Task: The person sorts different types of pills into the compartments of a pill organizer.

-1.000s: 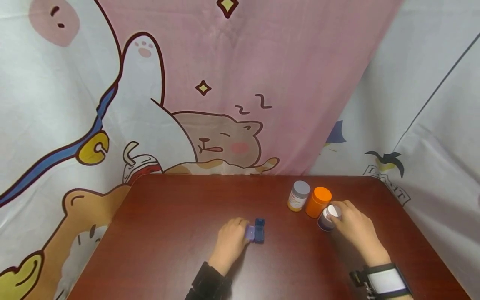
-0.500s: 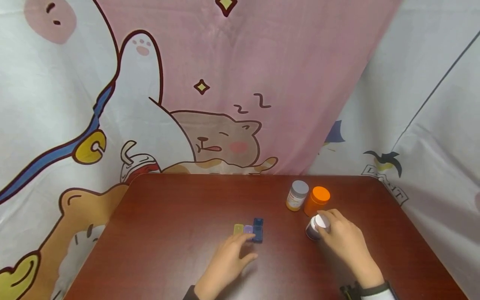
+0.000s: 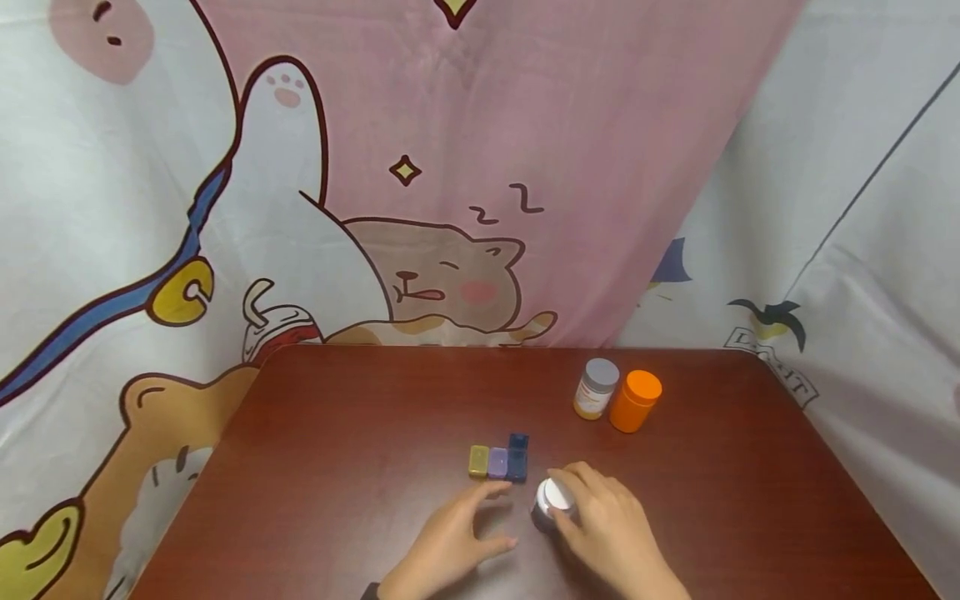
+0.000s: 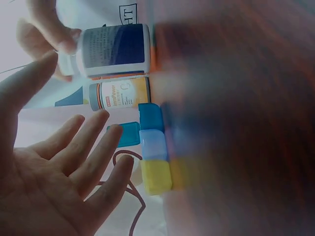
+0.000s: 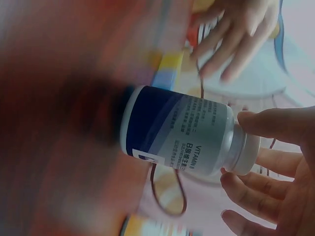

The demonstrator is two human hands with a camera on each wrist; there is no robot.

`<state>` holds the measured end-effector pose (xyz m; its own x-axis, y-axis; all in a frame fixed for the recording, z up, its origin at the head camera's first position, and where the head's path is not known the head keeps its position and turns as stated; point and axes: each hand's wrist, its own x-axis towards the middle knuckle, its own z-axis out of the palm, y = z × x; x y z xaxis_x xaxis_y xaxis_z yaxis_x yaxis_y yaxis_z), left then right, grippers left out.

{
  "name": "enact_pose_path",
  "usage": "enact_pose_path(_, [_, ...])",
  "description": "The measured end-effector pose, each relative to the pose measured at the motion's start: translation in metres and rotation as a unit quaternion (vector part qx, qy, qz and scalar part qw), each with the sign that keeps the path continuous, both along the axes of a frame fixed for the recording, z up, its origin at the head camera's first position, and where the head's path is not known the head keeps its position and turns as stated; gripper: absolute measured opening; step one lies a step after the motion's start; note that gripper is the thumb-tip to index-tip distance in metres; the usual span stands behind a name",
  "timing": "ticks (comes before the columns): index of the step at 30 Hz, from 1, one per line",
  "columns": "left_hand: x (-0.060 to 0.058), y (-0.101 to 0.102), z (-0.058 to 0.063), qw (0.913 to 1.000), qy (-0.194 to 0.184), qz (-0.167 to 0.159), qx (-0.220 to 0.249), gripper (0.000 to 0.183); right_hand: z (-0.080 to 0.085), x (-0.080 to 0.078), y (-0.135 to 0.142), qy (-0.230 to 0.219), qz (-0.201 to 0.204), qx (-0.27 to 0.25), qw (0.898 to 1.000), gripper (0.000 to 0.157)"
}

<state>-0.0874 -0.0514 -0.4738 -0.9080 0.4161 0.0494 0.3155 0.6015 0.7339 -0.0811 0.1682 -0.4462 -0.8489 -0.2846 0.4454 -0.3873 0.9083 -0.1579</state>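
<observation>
My right hand [image 3: 607, 521] grips a white vitamin bottle [image 5: 177, 130] by its white cap [image 5: 247, 155]; the bottle has a dark blue and silver label. Facing it, my left hand [image 3: 450, 533] is spread with thumb and fingers apart and holds nothing. Just beyond the left fingertips sits a small pill organizer [image 3: 498, 462] with yellow, lilac and dark blue compartments in a row. The blue lid [image 4: 124, 134] stands raised in the left wrist view. The gap between the two hands is small.
Toward the back right of the brown table [image 3: 360, 417] stand a grey-capped bottle [image 3: 596, 389] and an orange bottle [image 3: 635, 402], side by side. A printed cloth [image 3: 600, 167] hangs behind the table's far edge.
My right hand has carried the vitamin bottle left and nearer, away from the other two bottles. The left hand has let go of the pill organizer and drawn back with its fingers spread.
</observation>
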Motion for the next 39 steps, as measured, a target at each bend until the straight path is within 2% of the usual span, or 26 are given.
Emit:
enact_pose_path(6, [-0.005,-0.005,-0.014,0.9987,-0.009,-0.042,0.029,0.068,-0.003,0.008,-0.033,0.009,0.064,-0.013,0.998,0.037])
enact_pose_path(9, [-0.008,-0.007,-0.021,0.9979,-0.013,-0.049,0.04,0.068,-0.004,0.009,-0.042,0.005,0.074,-0.016,0.997,0.035])
enact_pose_path(13, [-0.008,-0.003,-0.024,0.999,-0.001,-0.03,0.033,0.069,-0.005,0.01,-0.047,-0.013,0.069,-0.023,0.997,0.037])
enact_pose_path(19, [-0.005,0.006,-0.023,0.9998,0.015,0.005,0.012,0.063,-0.009,0.011,-0.048,-0.017,0.059,-0.041,0.997,0.043])
enact_pose_path(24, [-0.006,0.008,-0.021,0.9995,0.023,0.006,0.02,0.061,-0.013,0.009,-0.048,-0.019,0.059,-0.073,0.995,0.042])
enact_pose_path(31, [-0.007,0.006,-0.023,0.9981,0.038,-0.021,0.045,0.057,-0.017,0.003,-0.04,-0.049,0.12,-0.143,0.981,0.039])
enact_pose_path(35, [-0.008,0.005,-0.023,0.9974,0.032,-0.04,0.051,0.054,-0.016,0.001,-0.031,-0.084,0.164,-0.147,0.972,0.039])
enact_pose_path(39, [-0.007,0.004,-0.022,0.9972,0.027,-0.046,0.052,0.056,-0.015,-0.002,-0.026,-0.104,0.208,-0.134,0.963,0.041])
